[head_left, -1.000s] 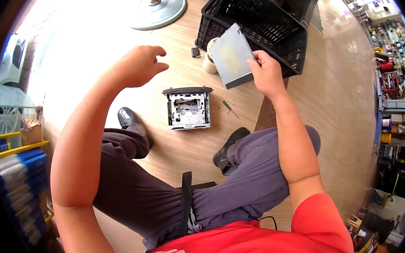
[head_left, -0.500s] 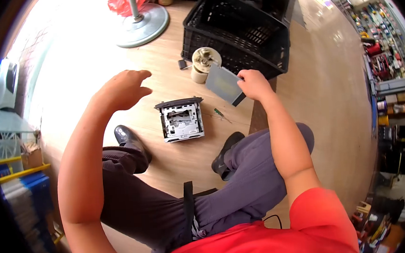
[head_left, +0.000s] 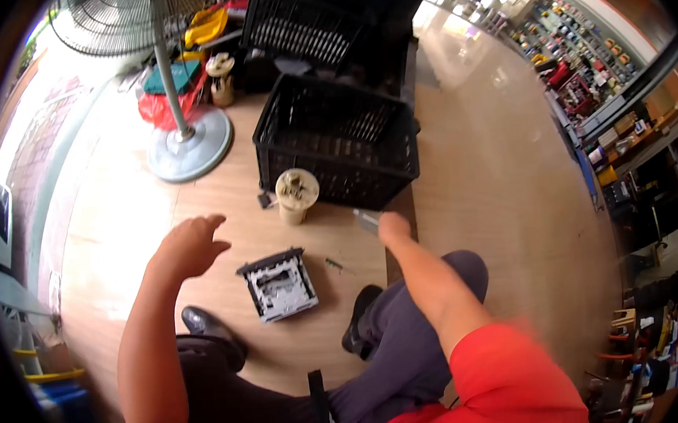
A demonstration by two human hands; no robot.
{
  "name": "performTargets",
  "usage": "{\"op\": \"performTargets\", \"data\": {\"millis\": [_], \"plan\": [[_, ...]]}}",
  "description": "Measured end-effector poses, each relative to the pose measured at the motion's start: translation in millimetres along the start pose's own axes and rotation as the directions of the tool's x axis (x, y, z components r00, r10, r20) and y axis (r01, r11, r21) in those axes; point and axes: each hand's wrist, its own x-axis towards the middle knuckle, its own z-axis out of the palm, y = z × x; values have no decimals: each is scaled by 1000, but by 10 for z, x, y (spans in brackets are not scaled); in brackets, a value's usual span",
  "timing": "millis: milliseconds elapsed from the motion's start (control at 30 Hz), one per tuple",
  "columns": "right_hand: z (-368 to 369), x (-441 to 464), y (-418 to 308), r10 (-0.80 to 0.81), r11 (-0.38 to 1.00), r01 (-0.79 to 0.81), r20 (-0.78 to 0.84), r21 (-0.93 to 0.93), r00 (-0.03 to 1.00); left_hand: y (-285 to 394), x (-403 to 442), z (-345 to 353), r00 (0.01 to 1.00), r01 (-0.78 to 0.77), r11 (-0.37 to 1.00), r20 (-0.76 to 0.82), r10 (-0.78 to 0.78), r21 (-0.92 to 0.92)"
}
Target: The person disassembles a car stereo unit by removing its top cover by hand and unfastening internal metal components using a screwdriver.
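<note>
My left hand [head_left: 192, 247] hangs in the air with nothing in it, thumb and fingers apart, up and left of a car stereo unit [head_left: 281, 288]. The unit lies on the floor between my feet with its silver inner mechanism exposed and a dark front panel. In my right hand [head_left: 394, 229] is a flat grey metal cover [head_left: 367, 220], seen nearly edge-on and partly hidden by the hand. It is near the front corner of a black plastic crate [head_left: 343, 164]. Right of the unit lies a small green-handled screwdriver [head_left: 335, 264].
A cream cylindrical part [head_left: 296, 195] stands before the crate, with a small black block [head_left: 265, 201] beside it. Behind left is a fan's round base [head_left: 193, 155], near a red plastic bag [head_left: 157, 110]. Stocked shelves [head_left: 579, 53] line the far right.
The view has tilted up, showing more of the fan and crates. My right hand has turned the grey cover from face-on to nearly edge-on. My left hand still hovers open.
</note>
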Motion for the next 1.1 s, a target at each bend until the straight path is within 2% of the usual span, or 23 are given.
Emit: {"op": "performTargets", "data": {"millis": [33, 167, 300, 367, 500, 567, 600, 700, 800, 867, 967, 1100], "plan": [[-3, -236, -41, -12, 999, 5, 137, 49, 991, -10, -161, 39, 997, 36, 999, 61, -35, -11], [-77, -50, -33, 39, 998, -40, 37, 38, 999, 65, -90, -24, 996, 76, 997, 52, -77, 33], [105, -83, 11, -30, 999, 29, -58, -16, 998, 98, -141, -64, 990, 113, 992, 77, -117, 49], [156, -86, 45, -120, 988, 121, 12, -92, 993, 85, -141, -50, 990, 117, 991, 77, -121, 59], [382, -45, 120, -109, 992, 114, 90, -53, 990, 57, -178, -20, 991, 112, 991, 65, -117, 70], [350, -121, 120, -115, 986, 139, 226, -94, 967, 85, -189, -17, 986, 145, 989, 80, -148, 42], [449, -81, 149, -118, 985, 142, 227, -95, 967, 88, -186, -11, 985, 148, 988, 79, -151, 40], [760, 36, 180, -64, 997, 69, 150, -28, 987, 66, -166, -7, 983, 162, 986, 78, -165, 35], [929, 93, 210, -54, 991, 82, 241, -110, 969, 27, -146, 28, 983, 151, 987, 94, -156, 53], [928, 105, 198, 25, 995, 6, 320, -96, 947, 61, -139, 14, 983, 156, 985, 84, -162, 69], [1132, 247, 212, 80, 997, -71, 347, -39, 935, 86, -114, 11, 978, 169, 982, 105, -178, 90], [1279, 276, 148, 100, 995, -84, 386, -59, 917, 11, -70, 29, 966, 199, 977, 152, -208, 73]]}}
